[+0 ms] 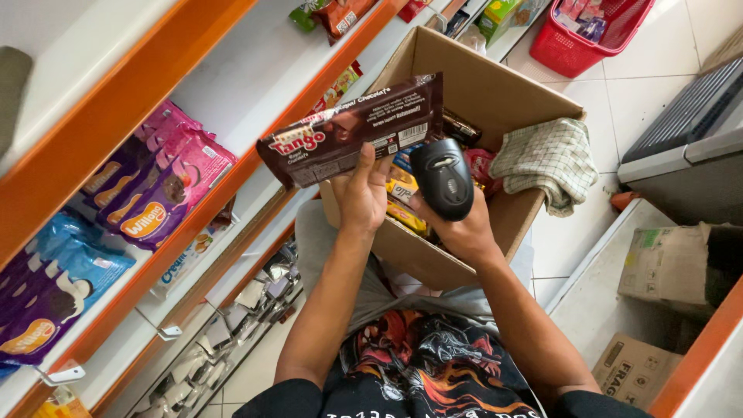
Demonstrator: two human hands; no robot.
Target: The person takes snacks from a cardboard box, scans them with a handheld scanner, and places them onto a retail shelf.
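- We see white shelves [255,70] with orange edging [124,101], stocked with pink and blue snack packs.
- We see a pale tiled floor [642,93].
- We see a red basket [592,31] on it.
- We see flattened cardboard boxes [665,263] lower right.

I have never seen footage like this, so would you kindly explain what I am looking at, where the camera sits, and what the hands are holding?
There is no machine here: a person works with two bare hands, and the single picture comes from a camera worn on their head, looking down. The left hand holds up a long dark brown wafer packet. The right hand grips a black handheld scanner, next to the packet. Below both sits an open brown cardboard box with more snack packets inside and a checked cloth draped over its edge. To the left run orange-edged white shelves stocked with pink and purple biscuit bags. A red plastic basket stands on the tiled floor beyond.
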